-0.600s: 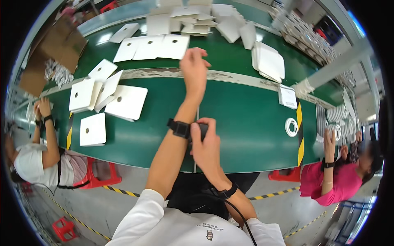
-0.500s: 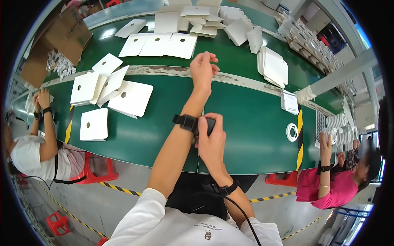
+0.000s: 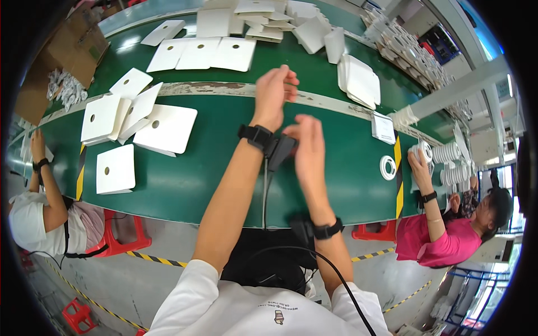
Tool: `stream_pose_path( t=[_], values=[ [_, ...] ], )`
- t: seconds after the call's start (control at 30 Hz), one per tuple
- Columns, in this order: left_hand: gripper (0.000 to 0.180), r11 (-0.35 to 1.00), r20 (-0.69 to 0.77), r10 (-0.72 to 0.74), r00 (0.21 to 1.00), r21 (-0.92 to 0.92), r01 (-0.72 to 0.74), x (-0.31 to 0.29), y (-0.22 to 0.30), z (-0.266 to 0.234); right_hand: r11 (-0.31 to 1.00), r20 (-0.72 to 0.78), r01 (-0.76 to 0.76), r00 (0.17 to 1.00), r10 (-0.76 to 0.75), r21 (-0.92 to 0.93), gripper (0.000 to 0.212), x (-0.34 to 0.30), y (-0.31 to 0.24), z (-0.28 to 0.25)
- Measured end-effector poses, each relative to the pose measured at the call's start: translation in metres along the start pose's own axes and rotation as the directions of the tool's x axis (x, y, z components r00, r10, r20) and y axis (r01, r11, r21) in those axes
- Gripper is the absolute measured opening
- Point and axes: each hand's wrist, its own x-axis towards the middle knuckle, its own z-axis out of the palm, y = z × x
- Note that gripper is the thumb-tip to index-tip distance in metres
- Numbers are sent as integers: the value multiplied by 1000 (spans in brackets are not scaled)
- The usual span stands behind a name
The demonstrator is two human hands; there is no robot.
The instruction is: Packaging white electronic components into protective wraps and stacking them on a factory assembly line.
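My left hand is raised over the far edge strip of the green table, fingers loosely bent and apart, holding nothing. A black strap with a small box-shaped wrist device sits on my left wrist, the box sticking out to the right. My right hand is just right of this device, blurred by motion, its thumb side close to it and its fingers apart. Whether it touches the device is hard to tell. Another black wrist strap is on my right wrist, and a black cable runs along that forearm.
Several white folded boxes with round holes lie to the left on the green table. More white boxes stand at the back. A white ring lies at right. Co-workers sit on both sides, one in a pink top.
My right hand has let go of the wrist device and lifted up and right from it. The device now juts out to the right. The whole view has shifted slightly.
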Motion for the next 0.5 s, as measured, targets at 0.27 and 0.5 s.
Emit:
stream_pose_path(
  t=[0.27,0.5],
  values=[
    [31,589,147,-215,965,808,8,-187,-71,45,863,-197,-21,971,138,505,28,79,-16,-86],
    [35,520,2,-180,984,849,93,-185,-92,50,996,-288,85,954,-82,-3,15,69,4,-80]
  ],
)
